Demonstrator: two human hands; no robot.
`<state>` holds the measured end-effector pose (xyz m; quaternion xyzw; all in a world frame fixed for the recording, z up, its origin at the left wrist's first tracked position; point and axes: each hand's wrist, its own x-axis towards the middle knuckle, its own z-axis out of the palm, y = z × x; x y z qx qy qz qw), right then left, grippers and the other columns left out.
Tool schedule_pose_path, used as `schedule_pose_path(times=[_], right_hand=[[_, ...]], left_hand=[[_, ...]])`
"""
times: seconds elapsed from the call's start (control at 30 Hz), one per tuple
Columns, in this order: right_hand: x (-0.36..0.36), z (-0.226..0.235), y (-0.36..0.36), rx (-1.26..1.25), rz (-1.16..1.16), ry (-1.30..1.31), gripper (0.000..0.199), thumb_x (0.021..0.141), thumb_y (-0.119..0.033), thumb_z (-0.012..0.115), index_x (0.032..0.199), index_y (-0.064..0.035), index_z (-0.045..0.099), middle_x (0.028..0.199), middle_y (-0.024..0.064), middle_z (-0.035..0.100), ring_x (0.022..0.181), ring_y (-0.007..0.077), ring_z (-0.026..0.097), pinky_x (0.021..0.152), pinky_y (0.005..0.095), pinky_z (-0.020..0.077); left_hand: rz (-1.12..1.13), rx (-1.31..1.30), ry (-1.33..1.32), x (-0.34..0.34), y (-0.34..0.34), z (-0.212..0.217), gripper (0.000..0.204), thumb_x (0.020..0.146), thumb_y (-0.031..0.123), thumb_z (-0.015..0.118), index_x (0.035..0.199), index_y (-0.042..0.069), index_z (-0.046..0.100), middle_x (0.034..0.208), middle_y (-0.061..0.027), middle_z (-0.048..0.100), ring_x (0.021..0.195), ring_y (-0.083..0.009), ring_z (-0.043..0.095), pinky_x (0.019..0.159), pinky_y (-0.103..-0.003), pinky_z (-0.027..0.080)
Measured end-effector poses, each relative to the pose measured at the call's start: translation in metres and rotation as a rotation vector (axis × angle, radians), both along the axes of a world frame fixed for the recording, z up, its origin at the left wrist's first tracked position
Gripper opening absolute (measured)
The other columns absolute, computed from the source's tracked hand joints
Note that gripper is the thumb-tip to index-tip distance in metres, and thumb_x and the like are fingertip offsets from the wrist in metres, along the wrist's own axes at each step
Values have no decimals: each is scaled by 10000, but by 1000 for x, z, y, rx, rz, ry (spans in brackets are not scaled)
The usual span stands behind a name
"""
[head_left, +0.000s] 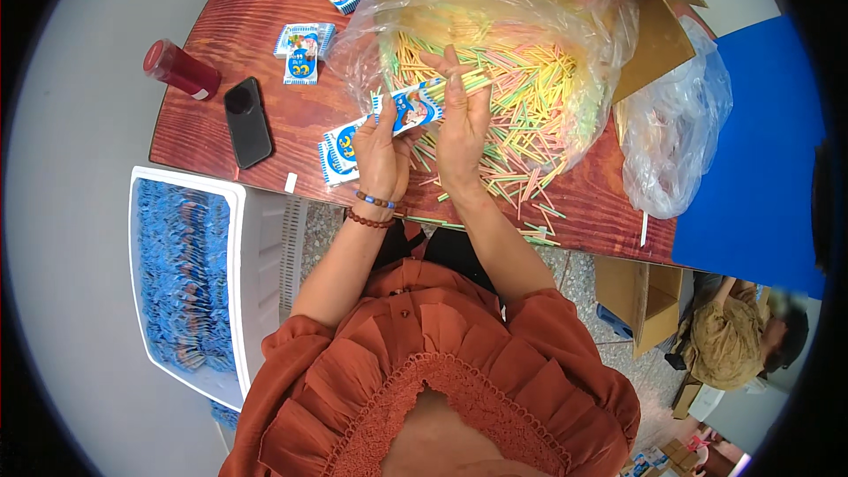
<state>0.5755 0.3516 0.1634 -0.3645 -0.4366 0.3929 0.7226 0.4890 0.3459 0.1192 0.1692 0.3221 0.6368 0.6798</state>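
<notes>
Left hand (pixel 382 157) grip clamped on small blue-and-white printed paper packets (pixel 402 115); right hand (pixel 463 128) grip pinched thin pastel plastic sticks (pixel 468 81) at the packet mouth, above the reddish wooden table's (pixel 265 18) near edge, beside the clear plastic bag (pixel 530 0) of sticks.

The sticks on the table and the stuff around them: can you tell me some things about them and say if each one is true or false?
1. The left hand holds blue and white packets. True.
2. The coloured sticks lie in a glass jar. False: they spill from a clear plastic bag onto the wooden table.
3. A black phone lies flat on the table. True.
4. The red bottle stands upright. False: it lies on its side near the table edge.
5. The white bin beside the table holds green sticks. False: it holds blue packets.
6. The right hand touches a packet. True.
</notes>
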Motion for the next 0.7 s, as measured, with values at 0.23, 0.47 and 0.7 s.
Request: schedule_pose_path(times=[0.23, 0.47, 0.7], right_hand=[[3, -9, 2, 23, 87, 70, 213, 1027, -221, 395, 1109, -37, 466, 1314, 225, 525, 1414, 288, 249, 1122, 390, 227], [6, -5, 2, -95, 125, -121, 376, 1030, -270, 378, 1222, 20, 520, 1396, 196, 452, 1388, 267, 296, 1133, 372, 221], [8, 0, 20, -114, 259, 32, 465, 1019, -275, 412, 1320, 78, 452, 1390, 174, 461, 1321, 246, 397, 1115, 363, 275]], left_hand=[[12, -31, -86, 5, 0, -11, 239, 972, 240, 555, 1040, 18, 611, 1010, -90, 673, 888, -174, 651, 750, -335, 538], [11, -4, -178, 9, 5, -10, 260, 980, 241, 536, 1104, 17, 583, 1072, -92, 654, 963, -189, 635, 851, -376, 520], [-63, -19, -447, 6, 10, -13, 305, 974, 250, 537, 1204, 49, 536, 1179, -82, 618, 1103, -212, 582, 985, -410, 448]])
